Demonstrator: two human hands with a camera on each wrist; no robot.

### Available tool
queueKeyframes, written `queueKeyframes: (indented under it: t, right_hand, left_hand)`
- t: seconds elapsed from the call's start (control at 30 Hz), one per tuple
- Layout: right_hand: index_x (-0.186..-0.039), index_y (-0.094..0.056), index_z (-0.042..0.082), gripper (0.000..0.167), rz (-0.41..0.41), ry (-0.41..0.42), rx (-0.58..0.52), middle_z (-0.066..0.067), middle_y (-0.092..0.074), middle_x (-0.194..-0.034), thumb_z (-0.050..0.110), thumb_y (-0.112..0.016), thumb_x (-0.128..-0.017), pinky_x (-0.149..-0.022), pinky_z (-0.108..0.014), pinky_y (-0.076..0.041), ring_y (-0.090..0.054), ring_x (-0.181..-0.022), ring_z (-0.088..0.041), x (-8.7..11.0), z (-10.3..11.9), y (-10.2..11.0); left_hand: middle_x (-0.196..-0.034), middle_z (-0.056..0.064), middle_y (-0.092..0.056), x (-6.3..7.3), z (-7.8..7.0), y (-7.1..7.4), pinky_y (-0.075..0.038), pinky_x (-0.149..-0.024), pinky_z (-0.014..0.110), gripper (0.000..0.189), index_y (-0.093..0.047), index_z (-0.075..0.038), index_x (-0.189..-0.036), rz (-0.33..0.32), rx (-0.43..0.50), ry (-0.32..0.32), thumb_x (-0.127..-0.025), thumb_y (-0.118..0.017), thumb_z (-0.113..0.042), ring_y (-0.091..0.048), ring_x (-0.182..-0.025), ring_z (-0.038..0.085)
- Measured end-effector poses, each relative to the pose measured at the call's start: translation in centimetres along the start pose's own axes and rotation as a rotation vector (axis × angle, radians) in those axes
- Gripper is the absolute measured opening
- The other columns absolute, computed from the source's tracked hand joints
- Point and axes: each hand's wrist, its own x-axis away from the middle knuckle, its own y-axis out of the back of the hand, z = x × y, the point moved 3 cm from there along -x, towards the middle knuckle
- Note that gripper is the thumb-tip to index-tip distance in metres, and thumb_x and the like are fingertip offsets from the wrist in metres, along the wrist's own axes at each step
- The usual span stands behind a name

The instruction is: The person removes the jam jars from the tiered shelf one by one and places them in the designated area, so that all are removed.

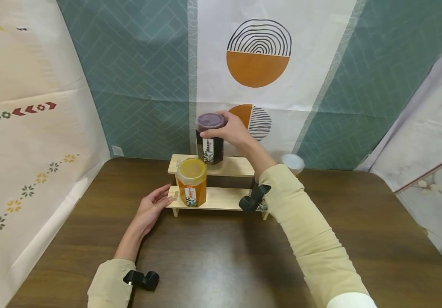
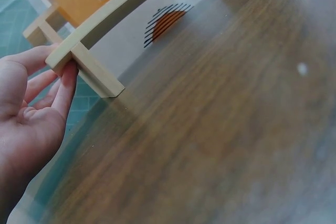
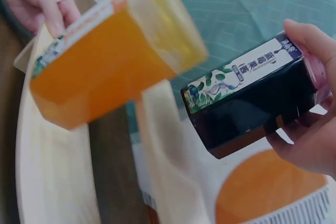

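My right hand [image 1: 230, 130] grips a dark jar [image 3: 247, 103] with a purple lid near its top, at the left part of the upper tier [image 1: 236, 167] of a small wooden shelf. In the right wrist view a gap shows between the jar's base and that tier. With thumb and fingers, my left hand [image 2: 39, 93] pinches the left end of the lower tier [image 1: 225, 199]. An orange jar [image 1: 192, 184] with a yellow lid stands on this lower tier, close to the left hand. Its label faces forward.
Beyond the right forearm, a jar with a whitish lid [image 1: 293, 161] is partly hidden. Behind the right wrist, a bit of another jar's label [image 1: 261, 206] shows at the lower tier's right end. The brown table [image 1: 213, 256] reaches back to a patterned cloth [image 1: 140, 85].
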Motion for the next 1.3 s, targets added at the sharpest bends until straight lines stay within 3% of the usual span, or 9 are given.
queueKeyframes:
  t: [0.17,0.4,0.7,1.0,1.3]
  right_hand:
    - [-0.135,-0.050,0.010,0.067,-0.010,0.020,0.006,-0.007,-0.058,-0.121,0.022,-0.081,-0.077,-0.096,-0.035,-0.043,-0.053,-0.109,-0.021,0.3,0.7,2.4]
    - [-0.132,-0.052,0.008,0.065,0.018,0.098,0.007,-0.009,-0.058,-0.121,0.011,-0.081,-0.075,-0.092,-0.036,-0.042,-0.054,-0.107,-0.021,1.4,0.5,6.9]
    - [-0.137,-0.047,0.007,0.063,-0.025,0.060,-0.002,-0.010,-0.052,-0.123,0.004,-0.074,-0.081,-0.094,-0.036,-0.040,-0.050,-0.109,-0.022,3.9,-2.4,13.8]
    - [-0.138,-0.045,0.002,0.063,-0.037,0.043,0.024,0.002,-0.057,-0.111,-0.006,-0.070,-0.081,-0.082,-0.024,-0.045,-0.055,-0.100,-0.014,7.3,-5.3,19.8]
    - [-0.123,-0.055,0.017,0.054,-0.017,0.024,-0.046,0.002,-0.061,-0.106,-0.014,-0.067,-0.081,-0.076,-0.021,-0.049,-0.058,-0.095,-0.011,10.0,-8.3,24.7]
  left_hand:
    - [-0.137,0.028,-0.042,0.0,0.0,0.5,-0.045,-0.089,0.016,0.055,-0.037,0.009,-0.143,-0.012,-0.028,0.008,-0.095,-0.059,-0.003,-0.053,-0.108,0.004]
    - [-0.136,0.028,-0.042,0.1,-0.2,0.7,-0.044,-0.090,0.015,0.054,-0.036,0.010,-0.143,-0.019,-0.043,0.008,-0.096,-0.059,-0.004,-0.051,-0.109,0.004]
    - [-0.135,0.025,-0.043,0.2,0.1,0.7,-0.044,-0.090,0.016,0.054,-0.036,0.010,-0.143,-0.014,-0.041,0.003,-0.095,-0.059,-0.004,-0.052,-0.109,0.004]
    - [-0.139,0.026,-0.040,0.4,0.3,0.3,-0.044,-0.091,0.016,0.056,-0.035,0.009,-0.144,-0.008,-0.045,0.041,-0.096,-0.060,-0.006,-0.051,-0.110,0.005]
    - [-0.137,0.025,-0.041,0.1,0.2,-0.1,-0.045,-0.090,0.016,0.055,-0.035,0.010,-0.144,-0.002,-0.026,0.011,-0.096,-0.058,-0.003,-0.052,-0.109,0.005]
